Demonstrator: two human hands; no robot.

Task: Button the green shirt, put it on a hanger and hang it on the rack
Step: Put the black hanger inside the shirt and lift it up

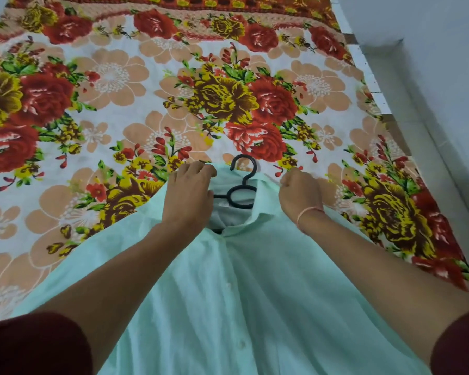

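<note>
Both hands, left hand and right hand, grip w/ curled fingers the collar of the pale green cotton shirt on the floral bedsheet. The black plastic hanger sits inside the neck; pull shoulders evenly, hook centred.

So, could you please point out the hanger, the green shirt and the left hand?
hanger (246, 182), head view, on the stem below its hook.
green shirt (228, 299), head view, on its front panel.
left hand (188, 196), head view, on the hand's back.
</note>
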